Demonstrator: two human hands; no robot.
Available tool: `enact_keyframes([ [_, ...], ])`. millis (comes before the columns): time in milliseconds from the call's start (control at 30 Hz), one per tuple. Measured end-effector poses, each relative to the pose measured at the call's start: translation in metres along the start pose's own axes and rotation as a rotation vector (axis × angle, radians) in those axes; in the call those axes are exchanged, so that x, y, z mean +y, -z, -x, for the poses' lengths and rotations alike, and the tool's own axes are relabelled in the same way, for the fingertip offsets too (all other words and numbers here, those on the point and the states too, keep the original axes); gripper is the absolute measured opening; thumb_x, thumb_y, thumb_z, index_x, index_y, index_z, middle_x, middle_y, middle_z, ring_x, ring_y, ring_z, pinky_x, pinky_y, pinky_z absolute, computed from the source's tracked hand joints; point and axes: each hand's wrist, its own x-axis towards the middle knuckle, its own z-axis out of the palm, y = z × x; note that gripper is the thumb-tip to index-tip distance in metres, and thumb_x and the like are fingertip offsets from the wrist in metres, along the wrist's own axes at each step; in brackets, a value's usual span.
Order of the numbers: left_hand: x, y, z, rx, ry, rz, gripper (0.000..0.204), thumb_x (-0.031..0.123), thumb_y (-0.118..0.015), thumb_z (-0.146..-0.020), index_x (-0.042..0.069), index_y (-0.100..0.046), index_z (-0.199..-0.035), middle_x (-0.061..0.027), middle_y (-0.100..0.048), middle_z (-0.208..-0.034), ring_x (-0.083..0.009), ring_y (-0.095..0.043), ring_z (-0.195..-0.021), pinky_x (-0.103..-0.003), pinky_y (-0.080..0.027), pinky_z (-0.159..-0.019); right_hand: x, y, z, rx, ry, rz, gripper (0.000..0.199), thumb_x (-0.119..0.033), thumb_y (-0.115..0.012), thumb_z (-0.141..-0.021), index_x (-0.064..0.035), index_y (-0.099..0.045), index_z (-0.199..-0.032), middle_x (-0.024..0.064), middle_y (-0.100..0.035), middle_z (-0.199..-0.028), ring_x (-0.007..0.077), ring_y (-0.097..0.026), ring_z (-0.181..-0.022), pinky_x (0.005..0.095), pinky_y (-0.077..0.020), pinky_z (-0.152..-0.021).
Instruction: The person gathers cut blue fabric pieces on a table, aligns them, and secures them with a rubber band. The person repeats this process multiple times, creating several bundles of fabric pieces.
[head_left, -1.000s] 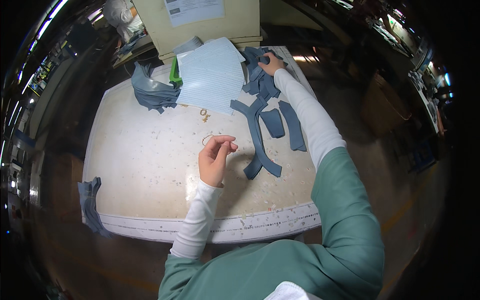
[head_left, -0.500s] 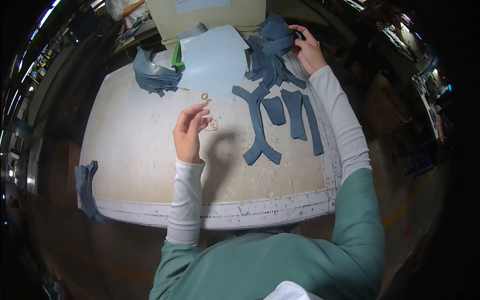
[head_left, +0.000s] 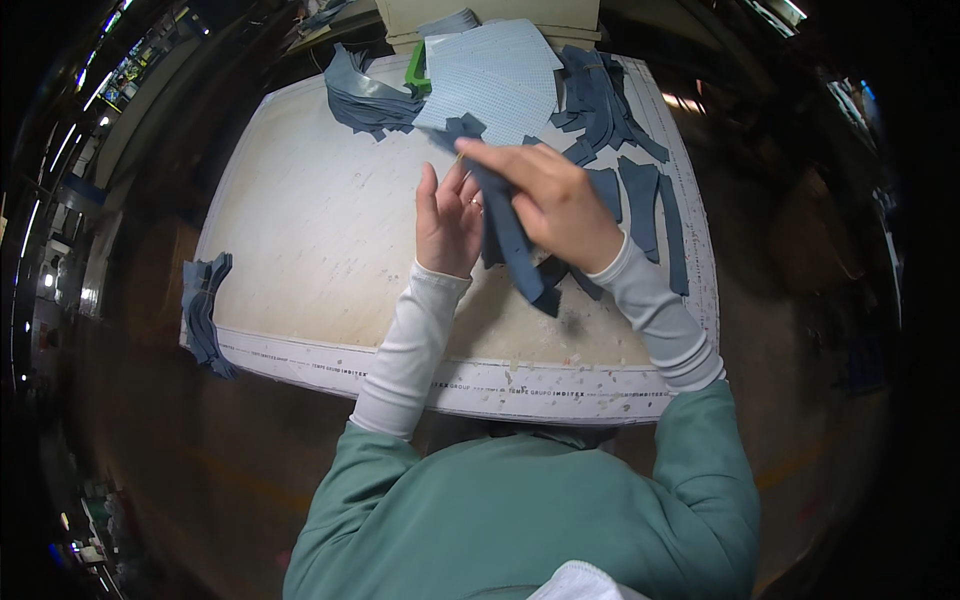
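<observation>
Wide pale worn worktable (head_left: 300, 250) under both hands. Pale blue perforated sheets (head_left: 495, 75) lie beyond the fingertips, loose grey-blue cut pieces (head_left: 640, 200) just right of them, a small stack of grey-blue pieces (head_left: 203, 310) far left at the table edge. Long narrow grey-blue curved fabric strip (head_left: 510, 240), flat and matte, runs from above the fingertips down past the wrists. Right hand (head_left: 550, 200) curled, pinching the strip's upper end. Left hand (head_left: 448, 215) fingers straight, loosely open, touching the strip's side.

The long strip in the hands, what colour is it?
Dark grey-blue long strip, seen best in the head view.
</observation>
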Motion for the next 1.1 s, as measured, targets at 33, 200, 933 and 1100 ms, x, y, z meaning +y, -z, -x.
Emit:
enact_keyframes([
  [33, 0.001, 0.001, 0.000, -0.103, 0.009, 0.142, 0.065, 0.051, -0.039, -0.090, -0.003, -0.035, -0.128, -0.0194, -0.048, -0.122, -0.0249, -0.047, -0.116, -0.036, -0.038, -0.099, -0.006, -0.008, 0.002, -0.061, 0.079, 0.019, 0.054, 0.007, -0.052, -0.069, -0.0140, -0.055, -0.119, 0.0124, -0.059, -0.101, 0.0290, -0.056, -0.091, 0.0333, -0.0448, -0.087],
  [200, 0.018, 0.015, -0.005, 0.074, 0.039, -0.150, 0.041, 0.032, -0.042, -0.092, 0.002, -0.046, -0.121, -0.0135, -0.056, -0.113, -0.0222, -0.054, -0.105, -0.034, -0.044, -0.088, -0.001, -0.025, 0.007, -0.074, 0.068, 0.000, 0.041, -0.006, -0.063, -0.072, -0.0072, -0.057, -0.112, 0.0097, -0.056, -0.105, 0.0271, -0.051, -0.102, 0.0345, -0.0433, -0.089],
  [933, 0.128, 0.093, 0.012, 0.210, -0.318, -0.115, 0.033, 0.037, -0.041, -0.094, 0.005, -0.045, -0.098, -0.0023, -0.044, -0.071, -0.0152, -0.046, -0.068, -0.032, -0.043, -0.073, -0.038, -0.051, 0.074, -0.364, 0.110, -0.063, 0.013, -0.017, -0.061, -0.078, -0.0081, -0.052, -0.081, 0.0039, -0.051, -0.078, 0.0222, -0.051, -0.078, 0.0320, -0.0474, -0.063],
  [1100, 0.145, 0.046, 0.041, 0.214, -0.301, -0.330, 0.035, 0.036, -0.038, -0.096, 0.003, -0.043, -0.108, -0.0007, -0.040, -0.071, -0.0108, -0.043, -0.065, -0.028, -0.044, -0.068, 0.001, -0.019, 0.073, -0.314, -0.082, -0.012, 0.018, -0.020, -0.075, -0.065, -0.0094, -0.061, -0.065, 0.0049, -0.045, -0.095, 0.0203, -0.044, -0.097, 0.0340, -0.0436, -0.071],
])
